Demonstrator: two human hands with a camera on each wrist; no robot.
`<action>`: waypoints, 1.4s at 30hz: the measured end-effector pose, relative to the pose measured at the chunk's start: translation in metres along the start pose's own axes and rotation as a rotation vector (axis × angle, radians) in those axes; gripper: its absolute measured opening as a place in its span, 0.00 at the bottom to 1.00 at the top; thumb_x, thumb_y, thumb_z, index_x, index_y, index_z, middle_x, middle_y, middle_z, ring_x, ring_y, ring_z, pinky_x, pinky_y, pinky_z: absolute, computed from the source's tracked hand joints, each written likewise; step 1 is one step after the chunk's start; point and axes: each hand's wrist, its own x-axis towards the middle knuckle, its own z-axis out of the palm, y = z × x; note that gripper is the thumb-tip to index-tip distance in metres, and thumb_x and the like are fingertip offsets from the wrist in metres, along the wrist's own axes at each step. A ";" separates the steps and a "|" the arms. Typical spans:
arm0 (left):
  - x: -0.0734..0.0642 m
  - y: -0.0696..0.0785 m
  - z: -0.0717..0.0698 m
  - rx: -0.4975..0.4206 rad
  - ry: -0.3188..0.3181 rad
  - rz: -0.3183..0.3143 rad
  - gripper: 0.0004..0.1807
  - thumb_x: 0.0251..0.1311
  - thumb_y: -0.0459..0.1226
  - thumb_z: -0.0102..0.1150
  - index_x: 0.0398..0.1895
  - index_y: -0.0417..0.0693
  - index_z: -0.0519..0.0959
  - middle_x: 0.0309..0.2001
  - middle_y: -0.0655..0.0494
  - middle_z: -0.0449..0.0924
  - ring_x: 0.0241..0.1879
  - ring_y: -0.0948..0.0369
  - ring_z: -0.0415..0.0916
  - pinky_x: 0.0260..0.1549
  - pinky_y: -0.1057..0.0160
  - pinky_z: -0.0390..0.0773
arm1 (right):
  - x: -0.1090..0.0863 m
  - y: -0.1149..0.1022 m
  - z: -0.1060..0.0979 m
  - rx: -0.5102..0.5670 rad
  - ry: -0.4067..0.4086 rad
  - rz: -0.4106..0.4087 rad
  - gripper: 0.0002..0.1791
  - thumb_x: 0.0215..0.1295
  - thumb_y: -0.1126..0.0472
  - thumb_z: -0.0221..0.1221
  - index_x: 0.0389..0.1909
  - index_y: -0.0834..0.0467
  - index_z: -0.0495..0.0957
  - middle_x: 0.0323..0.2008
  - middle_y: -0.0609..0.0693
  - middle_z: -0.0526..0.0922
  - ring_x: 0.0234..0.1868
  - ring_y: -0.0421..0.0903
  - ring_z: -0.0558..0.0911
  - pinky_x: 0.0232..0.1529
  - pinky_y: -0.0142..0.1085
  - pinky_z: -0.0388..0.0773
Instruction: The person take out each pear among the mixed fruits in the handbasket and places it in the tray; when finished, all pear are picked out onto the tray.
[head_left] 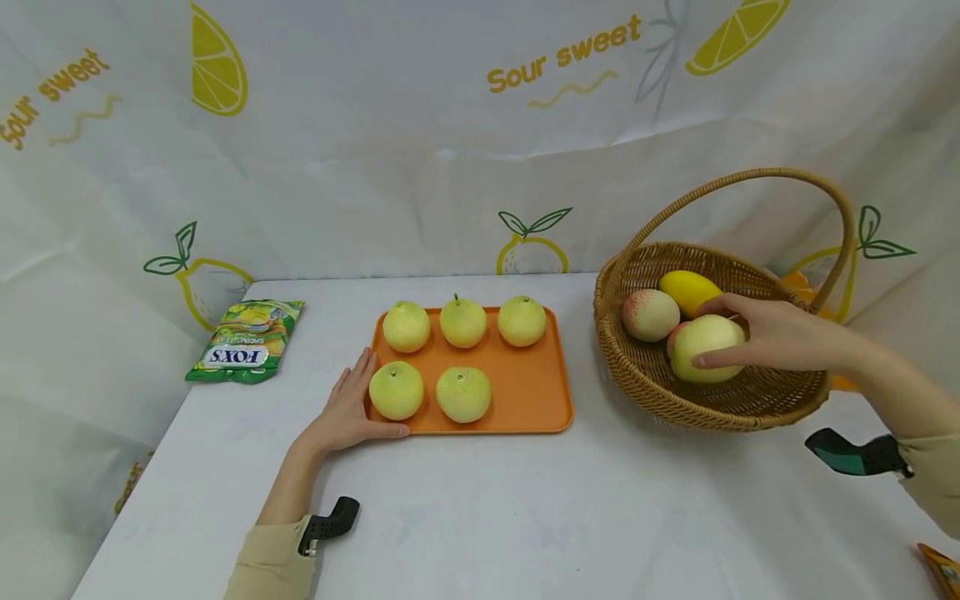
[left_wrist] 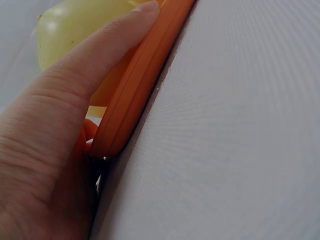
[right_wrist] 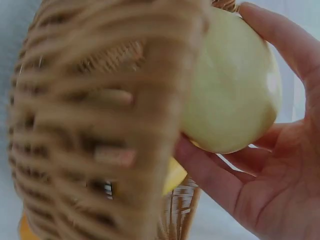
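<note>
My right hand (head_left: 780, 333) grips a pale yellow-green pear (head_left: 707, 348) inside the wicker basket (head_left: 675, 408), its thumb on the near side and its fingers over the far side. Beside that pear lie a pinkish peach (head_left: 650, 315) and a yellow fruit (head_left: 688, 292); another reddish fruit is mostly hidden behind the pear. On the left, my left hand (head_left: 348, 417) rests against the near left corner of an orange tray (head_left: 528, 392), thumb along the front rim and fingers stretched along the left side. Several pears (head_left: 463, 394) sit on the tray in two rows.
A tall arched handle (head_left: 780, 173) rises over the basket. Beyond the tray to the left lies a green Fox's packet (head_left: 247, 342). Orange items (head_left: 806, 287) show partly behind the basket, and an orange packet (head_left: 941, 571) lies at the lower right edge. A printed cloth hangs behind the table.
</note>
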 end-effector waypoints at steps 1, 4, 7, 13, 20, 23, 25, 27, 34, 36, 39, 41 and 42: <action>0.000 0.000 0.000 0.001 0.000 -0.001 0.74 0.38 0.63 0.74 0.78 0.41 0.35 0.78 0.47 0.28 0.76 0.51 0.27 0.71 0.46 0.30 | 0.000 -0.002 0.000 0.013 -0.002 0.013 0.37 0.57 0.40 0.66 0.62 0.55 0.70 0.50 0.56 0.79 0.43 0.52 0.76 0.35 0.41 0.72; 0.000 -0.001 0.001 -0.001 0.001 -0.001 0.74 0.39 0.63 0.74 0.78 0.41 0.36 0.78 0.46 0.28 0.76 0.50 0.27 0.70 0.45 0.30 | -0.001 -0.009 0.001 0.056 -0.005 0.042 0.37 0.58 0.39 0.65 0.64 0.53 0.69 0.54 0.58 0.77 0.47 0.55 0.75 0.39 0.46 0.72; 0.000 -0.002 0.001 0.001 0.002 0.000 0.74 0.39 0.63 0.74 0.78 0.41 0.36 0.78 0.46 0.28 0.76 0.50 0.27 0.70 0.44 0.31 | -0.001 -0.016 0.002 0.102 -0.002 0.059 0.37 0.59 0.39 0.65 0.65 0.52 0.68 0.56 0.60 0.75 0.49 0.56 0.74 0.41 0.47 0.72; 0.000 -0.001 0.001 0.004 0.002 0.000 0.74 0.39 0.63 0.74 0.78 0.41 0.36 0.78 0.46 0.28 0.76 0.50 0.27 0.70 0.45 0.31 | -0.002 -0.027 0.004 0.153 0.016 0.047 0.37 0.59 0.41 0.65 0.66 0.53 0.67 0.55 0.61 0.75 0.46 0.55 0.74 0.37 0.41 0.71; 0.000 0.001 -0.001 -0.003 0.003 0.002 0.74 0.39 0.63 0.74 0.78 0.41 0.36 0.78 0.46 0.28 0.76 0.50 0.27 0.71 0.45 0.30 | -0.001 -0.040 0.003 0.239 0.053 0.073 0.42 0.61 0.42 0.64 0.70 0.55 0.59 0.55 0.62 0.71 0.46 0.57 0.73 0.35 0.40 0.72; -0.001 0.001 -0.001 -0.003 0.004 0.003 0.74 0.39 0.62 0.74 0.78 0.41 0.36 0.78 0.46 0.28 0.76 0.50 0.27 0.71 0.46 0.30 | 0.000 -0.045 0.005 0.285 0.065 0.078 0.43 0.62 0.44 0.64 0.71 0.57 0.57 0.55 0.63 0.72 0.47 0.57 0.74 0.35 0.40 0.73; 0.000 0.001 -0.001 -0.001 0.004 0.003 0.74 0.39 0.62 0.74 0.78 0.41 0.36 0.78 0.46 0.28 0.76 0.50 0.27 0.71 0.46 0.30 | 0.000 -0.047 0.008 0.318 0.071 0.084 0.43 0.63 0.45 0.64 0.71 0.58 0.57 0.55 0.63 0.72 0.48 0.56 0.73 0.36 0.40 0.74; 0.000 0.001 0.000 0.000 0.003 0.001 0.74 0.39 0.63 0.74 0.78 0.41 0.36 0.78 0.46 0.28 0.76 0.50 0.27 0.71 0.46 0.30 | 0.000 -0.050 0.009 0.350 0.075 0.093 0.42 0.63 0.45 0.63 0.71 0.59 0.56 0.55 0.63 0.73 0.49 0.56 0.73 0.37 0.41 0.74; 0.000 0.000 0.001 0.001 0.002 -0.001 0.74 0.39 0.63 0.74 0.78 0.41 0.36 0.78 0.46 0.28 0.76 0.50 0.27 0.71 0.45 0.30 | 0.001 -0.061 0.013 0.463 0.080 0.107 0.41 0.66 0.46 0.61 0.72 0.57 0.54 0.57 0.61 0.70 0.50 0.53 0.70 0.39 0.39 0.75; 0.000 0.000 0.001 0.000 0.004 0.000 0.74 0.39 0.63 0.74 0.78 0.42 0.36 0.78 0.46 0.28 0.76 0.50 0.27 0.71 0.46 0.30 | 0.001 -0.065 0.015 0.507 0.088 0.096 0.39 0.66 0.48 0.62 0.71 0.56 0.55 0.59 0.58 0.69 0.50 0.51 0.70 0.40 0.37 0.75; 0.000 -0.001 0.001 -0.003 0.003 -0.001 0.74 0.39 0.63 0.74 0.78 0.42 0.36 0.78 0.46 0.28 0.76 0.50 0.27 0.70 0.45 0.31 | 0.002 -0.071 0.018 0.555 0.105 0.065 0.37 0.66 0.50 0.62 0.69 0.57 0.57 0.59 0.56 0.68 0.50 0.49 0.71 0.42 0.35 0.76; 0.000 -0.002 0.001 -0.007 0.005 -0.003 0.74 0.38 0.63 0.74 0.78 0.42 0.36 0.78 0.47 0.28 0.76 0.50 0.27 0.70 0.44 0.31 | 0.002 -0.076 0.021 0.586 0.108 0.045 0.35 0.66 0.52 0.63 0.68 0.58 0.58 0.59 0.55 0.68 0.49 0.49 0.72 0.42 0.33 0.76; 0.000 -0.002 0.001 -0.008 0.004 -0.004 0.74 0.38 0.64 0.74 0.78 0.42 0.36 0.78 0.47 0.28 0.76 0.50 0.26 0.70 0.44 0.31 | 0.003 -0.079 0.022 0.594 0.108 0.036 0.35 0.65 0.53 0.63 0.67 0.58 0.58 0.59 0.56 0.68 0.49 0.49 0.72 0.42 0.32 0.76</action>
